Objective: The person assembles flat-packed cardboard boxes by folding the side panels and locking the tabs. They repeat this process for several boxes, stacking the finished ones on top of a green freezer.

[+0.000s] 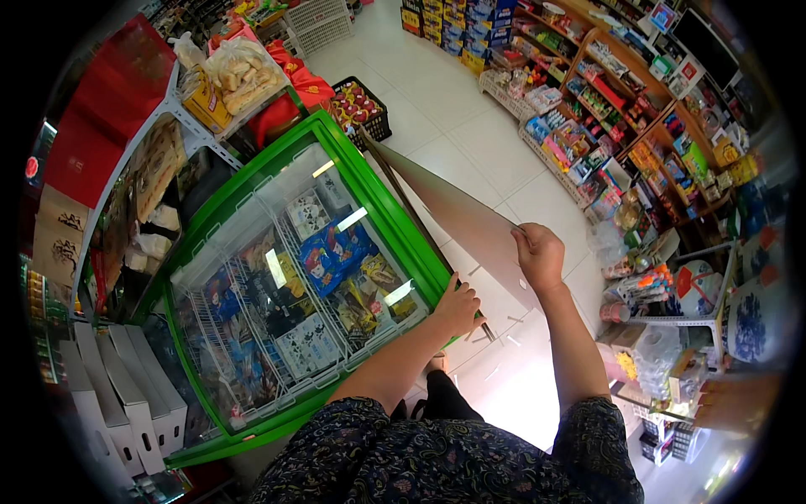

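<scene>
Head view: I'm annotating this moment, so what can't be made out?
From the head view:
Left hand: exact grip unclear, palm hidden by its own back.
Some goods inside the green freezer: obscured by glare on the glass lid.
Floor directly behind the grey panel: hidden by the panel.
Blue-and-white patterned item, far right: blurred, lost into the dark rim.

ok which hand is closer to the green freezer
Left. The left hand is close beside the green freezer; the right hand is farther right, gripping an edge of the thin panel.
</scene>
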{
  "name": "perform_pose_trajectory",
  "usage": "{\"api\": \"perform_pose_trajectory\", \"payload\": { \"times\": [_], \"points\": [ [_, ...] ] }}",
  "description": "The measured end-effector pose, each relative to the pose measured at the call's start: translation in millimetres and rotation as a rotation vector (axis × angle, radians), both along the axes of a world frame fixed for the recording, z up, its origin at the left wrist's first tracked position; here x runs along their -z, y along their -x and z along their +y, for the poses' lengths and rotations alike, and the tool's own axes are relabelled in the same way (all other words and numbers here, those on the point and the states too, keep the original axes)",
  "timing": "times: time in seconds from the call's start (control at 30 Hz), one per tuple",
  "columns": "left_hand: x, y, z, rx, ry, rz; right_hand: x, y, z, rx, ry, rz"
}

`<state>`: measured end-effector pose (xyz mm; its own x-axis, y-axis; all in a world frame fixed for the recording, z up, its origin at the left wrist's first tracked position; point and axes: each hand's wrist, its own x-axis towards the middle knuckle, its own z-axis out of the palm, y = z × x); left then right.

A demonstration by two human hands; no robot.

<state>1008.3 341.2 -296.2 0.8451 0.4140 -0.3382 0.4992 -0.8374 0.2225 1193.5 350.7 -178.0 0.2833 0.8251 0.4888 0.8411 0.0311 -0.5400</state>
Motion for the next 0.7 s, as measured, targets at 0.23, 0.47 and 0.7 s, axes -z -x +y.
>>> {"api": "perform_pose_trajectory", "payload": {
  "times": [0.23, 0.47, 0.7],
  "points": [
    [3, -2, -5, -0.035, -0.029, -0.077, 21, 44, 35, 0.089, -0.093, -0.077],
    [-1, -4, -2, -0.03, 0.001, -0.074, 43, 43, 37, 0.075, -0.04, -0.134],
    [1, -8, -3, -0.074, -0.007, -0.044, 32, 4, -2, -0.105, 0.119, -0.218]
  ]
}}
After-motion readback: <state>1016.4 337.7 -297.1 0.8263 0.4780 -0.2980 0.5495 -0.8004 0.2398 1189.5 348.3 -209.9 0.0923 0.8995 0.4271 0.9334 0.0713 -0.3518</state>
